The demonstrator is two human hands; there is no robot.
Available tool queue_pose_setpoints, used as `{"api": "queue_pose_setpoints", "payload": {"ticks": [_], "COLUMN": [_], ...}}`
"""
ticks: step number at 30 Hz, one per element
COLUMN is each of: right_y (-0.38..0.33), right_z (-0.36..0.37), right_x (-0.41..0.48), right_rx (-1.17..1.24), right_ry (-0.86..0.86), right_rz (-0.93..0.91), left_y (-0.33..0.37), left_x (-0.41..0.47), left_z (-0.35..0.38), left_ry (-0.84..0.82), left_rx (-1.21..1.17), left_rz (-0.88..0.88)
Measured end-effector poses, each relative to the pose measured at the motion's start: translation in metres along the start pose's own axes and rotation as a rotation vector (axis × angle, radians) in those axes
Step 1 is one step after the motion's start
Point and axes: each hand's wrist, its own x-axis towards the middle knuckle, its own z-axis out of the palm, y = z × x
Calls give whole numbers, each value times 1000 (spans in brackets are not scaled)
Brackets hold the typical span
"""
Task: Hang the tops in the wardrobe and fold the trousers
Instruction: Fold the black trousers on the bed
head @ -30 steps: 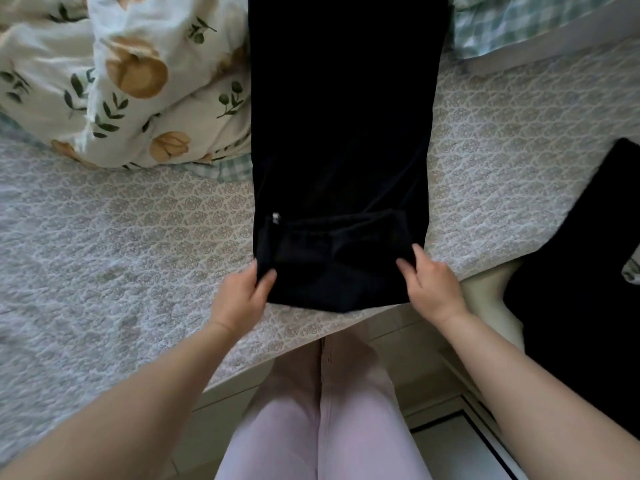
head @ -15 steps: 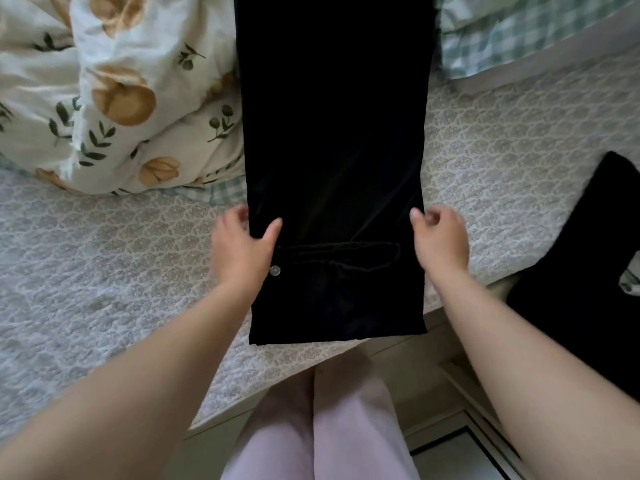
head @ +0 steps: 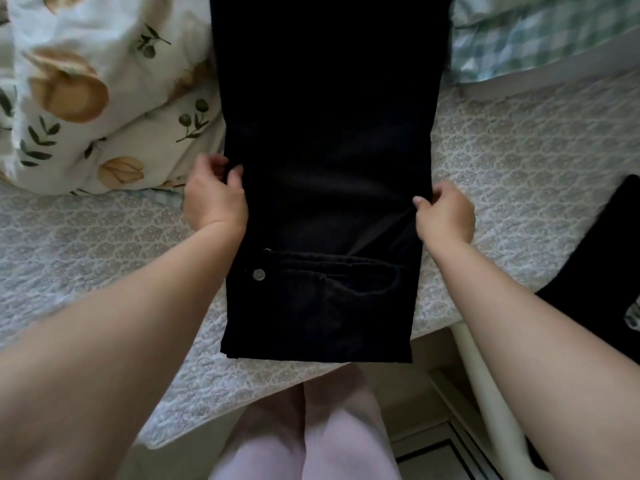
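Trousers point(head: 325, 150) on quilted bedspread point(head: 519, 150); left hand point(head: 214, 199), right hand point(head: 446, 216) fingers point(head: 237, 174) pinch side edges; floral duvet point(head: 104, 81) beside.

A floral duvet point(head: 86, 98) lies bunched on the grey patterned bedspread point(head: 519, 150), beside a green checked cloth point(head: 502, 39).

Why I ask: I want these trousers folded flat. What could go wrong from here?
1. The left hand and right hand pinch only the side edges of the black trousers; the middle may sag and crease.
2. The far legs lie against the bunched floral duvet and could snag.
3. The waistband sits at the edge of the bedspread and might slide off.
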Motion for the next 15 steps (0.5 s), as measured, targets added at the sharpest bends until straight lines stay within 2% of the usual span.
{"api": "queue_pose_setpoints", "payload": {"ticks": [2, 4, 5, 7, 9, 11, 13, 15], "right_y": [-3, -3, -2, 5, 23, 50, 74, 83], "right_z": [5, 7, 9, 21, 39, 56, 60, 55], "right_x": [-15, -40, -59, -103, -130, -119, -89, -67], "right_rx": [82, 105, 114, 67, -111, -386, -587, -686], "right_ry": [175, 352, 381, 277, 97, -25, -94, -115], "right_rz": [-94, -439, -652, -1050, -1304, -1308, -1149, -1057], "left_y": [-4, -14, -22, -45, -76, -103, -116, -114], "left_x": [-20, -53, -71, -105, -123, -115, -98, -84], "left_z": [6, 8, 8, 10, 14, 16, 13, 8], "left_ry": [57, 69, 38, -140, -351, -424, -412, -455], "left_rx": [-23, 7, 15, 82, 306, 553, 703, 790], "left_rz": [105, 349, 523, 851, 1049, 1026, 872, 705]}}
